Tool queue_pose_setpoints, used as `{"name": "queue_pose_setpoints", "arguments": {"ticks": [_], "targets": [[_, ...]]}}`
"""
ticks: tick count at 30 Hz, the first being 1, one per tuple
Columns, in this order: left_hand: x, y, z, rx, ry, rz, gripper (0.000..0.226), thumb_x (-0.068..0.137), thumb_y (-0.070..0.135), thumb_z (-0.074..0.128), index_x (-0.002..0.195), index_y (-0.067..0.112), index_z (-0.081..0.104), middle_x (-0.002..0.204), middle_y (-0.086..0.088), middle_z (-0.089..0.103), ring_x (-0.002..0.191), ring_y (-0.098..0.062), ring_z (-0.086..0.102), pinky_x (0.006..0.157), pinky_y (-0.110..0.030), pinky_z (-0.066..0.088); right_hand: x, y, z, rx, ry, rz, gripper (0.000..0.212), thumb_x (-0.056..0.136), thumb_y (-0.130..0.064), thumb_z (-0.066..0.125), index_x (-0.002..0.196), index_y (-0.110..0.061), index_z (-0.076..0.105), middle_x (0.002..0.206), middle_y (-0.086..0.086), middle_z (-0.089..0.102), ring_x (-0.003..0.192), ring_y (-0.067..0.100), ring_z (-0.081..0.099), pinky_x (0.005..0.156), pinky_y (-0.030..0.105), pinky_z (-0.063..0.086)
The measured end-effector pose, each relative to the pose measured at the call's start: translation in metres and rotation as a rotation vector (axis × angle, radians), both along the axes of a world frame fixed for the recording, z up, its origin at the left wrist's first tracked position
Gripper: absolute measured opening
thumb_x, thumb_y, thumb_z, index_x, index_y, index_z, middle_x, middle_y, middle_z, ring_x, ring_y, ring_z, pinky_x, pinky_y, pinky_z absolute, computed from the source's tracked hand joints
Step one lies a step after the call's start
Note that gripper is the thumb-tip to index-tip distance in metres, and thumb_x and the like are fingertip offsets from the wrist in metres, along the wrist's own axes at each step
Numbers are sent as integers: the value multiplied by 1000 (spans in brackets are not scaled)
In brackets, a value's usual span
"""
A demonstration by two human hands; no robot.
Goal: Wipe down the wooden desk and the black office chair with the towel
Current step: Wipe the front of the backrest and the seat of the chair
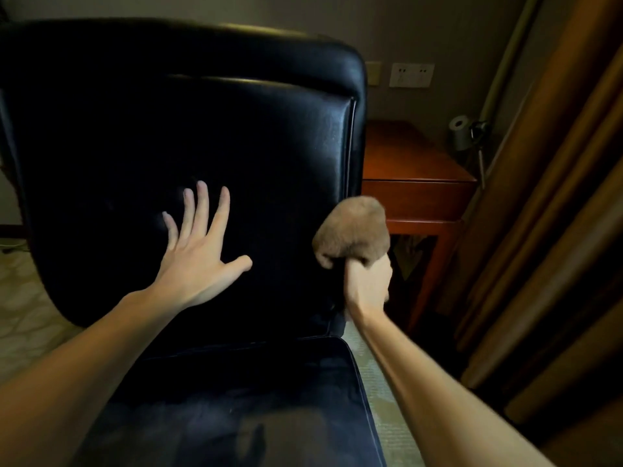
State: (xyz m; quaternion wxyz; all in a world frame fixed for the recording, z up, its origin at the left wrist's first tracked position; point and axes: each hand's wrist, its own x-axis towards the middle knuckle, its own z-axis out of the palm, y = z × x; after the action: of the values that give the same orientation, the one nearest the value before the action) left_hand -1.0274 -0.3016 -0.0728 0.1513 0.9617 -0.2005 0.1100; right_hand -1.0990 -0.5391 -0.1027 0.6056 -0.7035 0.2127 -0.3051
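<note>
The black office chair [202, 129] fills most of the head view, its padded backrest facing me and its seat cushion below. My left hand [199, 251] lies flat with spread fingers on the lower middle of the backrest. My right hand [367, 284] grips a bunched brown towel [352, 232] and holds it against the backrest's right edge, low down. Behind the chair to the right stands the reddish wooden desk [414, 170], of which only the right end shows.
Brown curtains [556, 230] hang close along the right side. A toilet paper roll on a grey holder [460, 131] sits at the desk's far right corner. Wall sockets [411, 75] are above the desk. Patterned carpet [20, 315] shows at left.
</note>
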Motion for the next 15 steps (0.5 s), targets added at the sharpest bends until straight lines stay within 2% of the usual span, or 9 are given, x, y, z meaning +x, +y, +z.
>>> {"name": "queue_pose_setpoints", "arguments": {"ticks": [2, 4, 6, 9, 11, 13, 15], "targets": [[2, -1, -2, 6, -15, 11, 110, 81, 63, 46, 154, 35, -31, 159, -1, -44, 145, -17, -44, 119, -51, -22, -13, 4, -25, -32, 51, -2, 52, 70, -25, 43, 117, -15, 63, 103, 4, 69, 103, 26, 63, 90, 37, 48], [3, -4, -3, 5, -30, 19, 109, 78, 65, 42, 153, 36, -32, 159, 0, -44, 144, -16, -44, 119, -51, -22, -22, -3, -42, -103, 161, 36, 53, 69, -25, 43, 113, -7, 64, 111, 14, 68, 106, 31, 63, 93, 41, 50], [2, -3, -5, -4, -26, 9, 109, 78, 66, 42, 150, 40, -35, 156, 3, -47, 143, -13, -46, 118, -49, -22, -26, -19, -51, -129, 304, 101, 45, 79, -27, 46, 112, -3, 64, 107, 15, 70, 104, 35, 65, 85, 37, 50], [2, 3, -4, -1, -26, -15, 108, 79, 66, 45, 147, 46, -37, 154, 8, -49, 142, -11, -46, 120, -51, -19, -28, -48, -45, -18, 476, 89, 39, 97, -29, 50, 121, -1, 65, 120, 22, 67, 113, 38, 63, 88, 37, 47], [2, 6, -4, 17, -34, -21, 108, 77, 71, 42, 147, 47, -37, 153, 9, -50, 142, -10, -46, 119, -49, -19, -30, -58, -26, 38, 399, -29, 33, 96, -25, 52, 116, -6, 70, 118, 21, 69, 112, 38, 64, 87, 36, 46], [1, 5, -5, 23, -30, -14, 108, 74, 76, 38, 146, 48, -38, 152, 9, -51, 142, -10, -46, 119, -49, -19, -34, -55, 8, 69, 156, -95, 23, 86, -22, 52, 99, -18, 71, 102, 9, 73, 100, 31, 68, 82, 34, 47], [2, 4, -6, 11, -44, -12, 108, 74, 77, 37, 146, 48, -38, 152, 9, -50, 143, -11, -45, 119, -49, -19, -31, -49, 48, 37, -116, -102, 36, 71, -18, 47, 100, -18, 68, 97, -3, 71, 96, 20, 67, 85, 34, 50]]}}
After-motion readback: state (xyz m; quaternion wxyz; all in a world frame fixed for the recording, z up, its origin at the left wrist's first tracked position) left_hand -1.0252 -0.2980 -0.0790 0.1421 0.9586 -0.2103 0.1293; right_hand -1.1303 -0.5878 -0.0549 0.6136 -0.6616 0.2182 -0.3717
